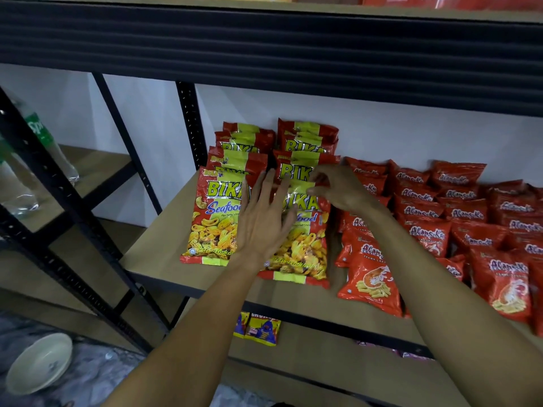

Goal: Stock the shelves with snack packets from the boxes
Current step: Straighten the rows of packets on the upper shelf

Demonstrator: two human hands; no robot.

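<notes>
One wooden shelf [158,245] carries two overlapping rows of Bika packets [214,218] beside red prawn-cracker packets [426,230]. The left hand [264,218] lies flat, fingers spread, across the front packets. The right hand [340,189], fingers curled, pinches the front right packet [305,254] by its top edge.

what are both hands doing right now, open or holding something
Left hand: open, flat on the front Bika packets.
Right hand: pinching the top edge of the right front packet.

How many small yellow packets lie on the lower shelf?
2 yellow packets side by side on the lower shelf, left one partly hidden; more may lie behind.
</notes>
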